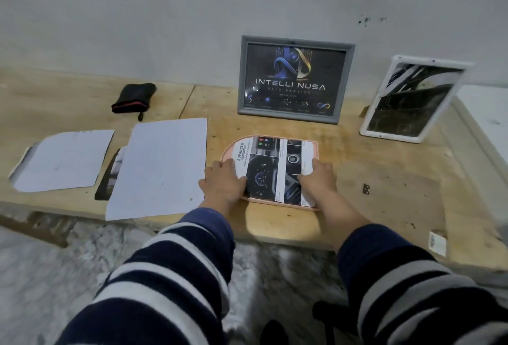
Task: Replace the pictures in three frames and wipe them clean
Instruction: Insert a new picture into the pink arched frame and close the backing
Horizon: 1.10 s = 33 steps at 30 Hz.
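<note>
Pressing down on a printed picture (277, 168), both hands lie flat over a pink frame (315, 149) that rests face-up near the front edge of a wooden table (384, 179). The left hand (223, 183) covers the picture's left edge with its fingers straight and spread, holding nothing; the right hand (319, 179) rests on the right edge in the same way, fingers extended and flat. The picture shows car-interior panels and the word "ADVANCED" along one side; the frame's pink rim shows around it, rounded at the left corners.

Far behind the pink frame, a grey frame (295, 79) stands upright against the wall (192, 14) and holds a dark print reading "INTELLI NUSA". To its right a white frame (412, 100) stands tilted back, with a dark picture inside.

Left of the hands, a large white sheet (162, 166) overhangs the table's near edge and partly covers a dark print (108, 179). Further left lies a second white sheet (63, 160) with a ragged left edge. A black cloth pouch (134, 97) with a red trim sits at the far left of the table. A small dark metal piece (366, 188) lies on the table right of the right hand. Both forearms wear striped sleeves (176, 276) of dark blue and grey.
</note>
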Tool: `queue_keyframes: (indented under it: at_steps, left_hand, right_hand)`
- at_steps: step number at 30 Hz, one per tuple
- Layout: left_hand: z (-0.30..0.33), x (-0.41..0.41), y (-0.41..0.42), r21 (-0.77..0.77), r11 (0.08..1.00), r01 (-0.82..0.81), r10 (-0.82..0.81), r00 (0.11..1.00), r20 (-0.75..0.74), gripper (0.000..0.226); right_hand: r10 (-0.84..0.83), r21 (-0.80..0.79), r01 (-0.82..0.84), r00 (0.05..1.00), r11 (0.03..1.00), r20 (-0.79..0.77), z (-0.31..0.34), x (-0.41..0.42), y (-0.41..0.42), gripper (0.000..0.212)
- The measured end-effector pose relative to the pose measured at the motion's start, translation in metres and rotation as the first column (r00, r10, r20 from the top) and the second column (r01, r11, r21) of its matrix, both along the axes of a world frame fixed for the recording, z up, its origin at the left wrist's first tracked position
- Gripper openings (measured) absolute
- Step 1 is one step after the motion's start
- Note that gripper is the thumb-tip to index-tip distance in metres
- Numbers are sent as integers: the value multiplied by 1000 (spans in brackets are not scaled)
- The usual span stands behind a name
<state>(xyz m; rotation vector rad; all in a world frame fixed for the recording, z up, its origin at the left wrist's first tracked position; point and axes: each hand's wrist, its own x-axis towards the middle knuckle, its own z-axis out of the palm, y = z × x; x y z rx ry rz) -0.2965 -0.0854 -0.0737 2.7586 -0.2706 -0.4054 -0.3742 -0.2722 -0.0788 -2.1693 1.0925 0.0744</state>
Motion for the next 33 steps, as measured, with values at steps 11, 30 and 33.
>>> queue_keyframes:
  at_steps: [11, 30, 33]
  left_hand:
    - [-1, -11, -8, 113, 993, 31, -35, 999, 34, 68]
    - [6, -102, -169, 21, 862, 507, -507, 862, 10, 51]
    - [-1, -111, -179, 49, 858, 512, -511, 859, -30, 68]
  right_hand:
    - [145, -96, -150, 988, 984, -62, -6, -4, -2, 58]
    - [-382, -84, 376, 922, 923, -64, 10, -155, -100, 53]
    - [-444, -104, 435, 890, 895, -106, 7, -169, -108, 58]
